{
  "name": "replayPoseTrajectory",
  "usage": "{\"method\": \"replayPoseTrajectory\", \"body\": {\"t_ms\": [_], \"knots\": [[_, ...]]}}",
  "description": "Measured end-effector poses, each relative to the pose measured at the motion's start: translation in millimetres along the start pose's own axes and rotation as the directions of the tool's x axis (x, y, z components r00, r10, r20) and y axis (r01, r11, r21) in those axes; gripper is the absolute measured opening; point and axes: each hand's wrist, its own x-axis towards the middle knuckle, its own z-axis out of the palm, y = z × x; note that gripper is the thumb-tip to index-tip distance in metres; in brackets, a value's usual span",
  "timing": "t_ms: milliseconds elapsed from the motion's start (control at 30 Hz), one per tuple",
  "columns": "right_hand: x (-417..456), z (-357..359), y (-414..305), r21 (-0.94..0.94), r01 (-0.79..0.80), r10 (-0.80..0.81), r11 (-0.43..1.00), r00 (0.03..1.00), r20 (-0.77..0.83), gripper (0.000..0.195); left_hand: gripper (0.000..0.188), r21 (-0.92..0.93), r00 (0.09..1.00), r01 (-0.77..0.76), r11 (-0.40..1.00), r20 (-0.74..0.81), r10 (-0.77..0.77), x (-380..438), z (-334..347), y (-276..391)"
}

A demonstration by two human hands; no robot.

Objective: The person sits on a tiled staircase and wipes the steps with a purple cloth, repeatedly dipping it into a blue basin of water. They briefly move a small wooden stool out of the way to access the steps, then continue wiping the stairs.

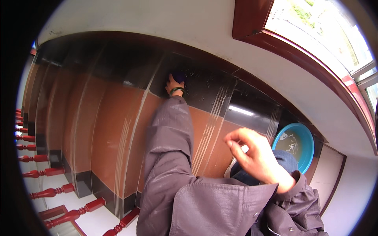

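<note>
My left hand (176,85), with a dark bangle at the wrist, reaches out and presses a purple cloth (179,77) on a black-tiled part of a stair step (200,88). The cloth is partly hidden by the hand and dark in the shade. Wet drops lie on the black tile just right of it. Nearer to me is my right hand (255,155), raised over my knee, its fingers loosely curled with nothing seen in them. A light-blue plastic basin (309,141) holding cloudy water with foam stands to the right of that hand, beside my denim-covered leg (285,159).
Brown and black tiled stairs (112,124) run towards the left. Red balusters (73,215) line their lower-left side. Along the top, a dark red skirting (189,48) meets the white wall (141,17). A red-framed window (301,47) is at the upper right.
</note>
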Motion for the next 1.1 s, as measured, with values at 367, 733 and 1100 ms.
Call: {"method": "replayPoseTrajectory", "body": {"t_ms": [367, 733, 1100], "knots": [[20, -7, 2, -0.040, -0.028, 0.034, 0.999, 0.986, 0.161, 0.012, 0.085, 0.223, 0.943, -0.217, 0.951, 0.298, 0.145, 11, 14, 75], [19, 5, 8, -0.083, -0.001, 0.011, 0.997, 0.992, 0.126, 0.012, 0.055, -0.363, 0.877, -0.415, 0.834, 0.084, 0.473, -100, 35, 102], [15, -10, 12, -0.061, 0.007, 0.004, 0.998, 0.982, 0.187, 0.015, 0.121, 0.202, 0.951, 0.170, 0.964, 0.224, -0.215, -33, -3, 18]]}}
